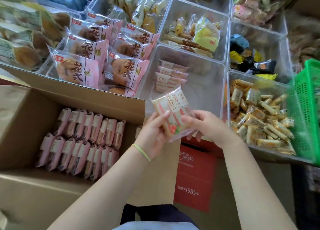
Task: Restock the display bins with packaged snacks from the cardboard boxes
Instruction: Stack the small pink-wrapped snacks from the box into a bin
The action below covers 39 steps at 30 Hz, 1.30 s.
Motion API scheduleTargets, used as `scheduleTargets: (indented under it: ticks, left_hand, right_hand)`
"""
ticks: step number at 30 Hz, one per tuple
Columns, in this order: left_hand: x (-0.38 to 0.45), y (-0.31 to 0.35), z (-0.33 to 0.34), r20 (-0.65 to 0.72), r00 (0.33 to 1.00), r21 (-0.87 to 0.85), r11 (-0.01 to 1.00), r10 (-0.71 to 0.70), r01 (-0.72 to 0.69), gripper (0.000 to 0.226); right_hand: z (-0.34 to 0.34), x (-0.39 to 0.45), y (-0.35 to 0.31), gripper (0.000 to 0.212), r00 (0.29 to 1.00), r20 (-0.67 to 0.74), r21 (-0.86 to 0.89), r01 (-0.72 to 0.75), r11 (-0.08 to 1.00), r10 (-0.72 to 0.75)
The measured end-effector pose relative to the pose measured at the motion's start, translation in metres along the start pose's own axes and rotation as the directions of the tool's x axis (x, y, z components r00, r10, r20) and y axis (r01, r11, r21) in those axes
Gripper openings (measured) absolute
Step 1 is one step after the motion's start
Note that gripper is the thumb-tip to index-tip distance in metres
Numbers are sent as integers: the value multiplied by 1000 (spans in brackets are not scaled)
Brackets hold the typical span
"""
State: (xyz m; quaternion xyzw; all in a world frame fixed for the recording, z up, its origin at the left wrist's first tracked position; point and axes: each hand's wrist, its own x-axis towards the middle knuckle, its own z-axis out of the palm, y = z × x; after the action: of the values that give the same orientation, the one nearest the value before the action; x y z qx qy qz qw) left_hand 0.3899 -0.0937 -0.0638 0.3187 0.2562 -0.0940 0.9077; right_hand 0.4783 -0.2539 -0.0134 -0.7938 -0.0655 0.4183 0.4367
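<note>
Head view: the left hand (152, 131) and the right hand (206, 125) together hold a small stack of pink snack packets (173, 115), each hand with fingers curled round one side, thumbs lying on the top wrapper. The stack is in the air between the hands, just in front of the near wall of a clear display bin (204, 84). Beyond the fingers, at the far left of that bin, a few matching packets (171, 75) stand in a short row. To the left of the left hand, an open cardboard box (34, 119) holds two rows of the same pink packets on edge. Right of the right hand, another clear bin (232, 84) is heaped with small wrapped bars (259, 120), and a green basket (306, 108) stands at its far side. Below the hands sits a red box (194, 176).
</note>
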Motion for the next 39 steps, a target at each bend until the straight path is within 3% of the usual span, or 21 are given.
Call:
scheduleTargets:
  ticks: [2, 3, 4, 6, 7, 8, 11, 15, 18, 23, 29, 33, 35, 37, 39]
  left_hand:
    - [2, 6, 6, -61, 995, 294, 954, 73, -52, 29]
    - [5, 8, 5, -115, 984, 491, 869, 137, -64, 27]
    - [7, 10, 1, -152, 962, 700, 711, 227, -57, 28]
    - [10, 14, -12, -101, 922, 976, 217, 373, 19, 32]
    - [10, 15, -18, -48, 917, 999, 12, 395, 47, 35]
    - [11, 16, -23, -4, 918, 992, -113, 397, 53, 38]
    - [13, 16, -32, 89, 914, 960, -279, 397, 27, 43]
    - [5, 16, -34, 75, 940, 923, -379, 333, 61, 53]
    - [4, 20, -29, 51, 943, 890, -443, 328, 106, 54]
    - [7, 23, -26, 38, 947, 887, -447, 318, 114, 53]
    - [6, 20, -29, 21, 951, 864, -484, 307, 137, 58]
    - [7, 19, -33, 43, 956, 875, -472, 289, 104, 60]
    - [0, 20, -34, 112, 963, 890, -455, 244, 12, 61]
    - [-15, 20, -46, 232, 921, 921, -375, 313, -104, 53]
    - [-35, 16, -74, 308, 800, 935, -319, 515, -155, 38]
  right_hand:
    - [0, -4, 0, 27, 996, -68, 20, 63, 998, -62]
    - [-1, 1, 1, 27, 984, -157, 41, 94, 995, -87]
    - [-3, 9, 1, 27, 961, -256, 44, 120, 992, -105]
    - [-10, 33, 2, 22, 898, -418, -5, 151, 988, -140]
    - [-14, 46, 1, 19, 871, -463, -40, 165, 985, -165]
    - [-16, 61, -1, 19, 855, -481, -82, 177, 981, -194]
    - [-9, 105, -5, 26, 862, -453, -263, 115, 958, -228]
    - [13, 149, 1, 42, 919, -386, -349, -64, 935, -81]
    - [18, 168, 4, 35, 915, -403, -368, -135, 920, -27]
    - [18, 174, 7, 35, 860, -510, -252, -109, 962, -36]
    - [16, 163, 8, 64, 849, -529, -214, -113, 970, -17]
    - [11, 139, 0, 59, 829, -556, -272, -121, 955, -53]
    - [14, 120, -11, 40, 800, -591, -244, -56, 968, -103]
    - [28, 94, -33, 19, 823, -546, -143, 94, 985, -157]
    - [54, 60, -53, 26, 927, -307, -27, 217, 976, -214]
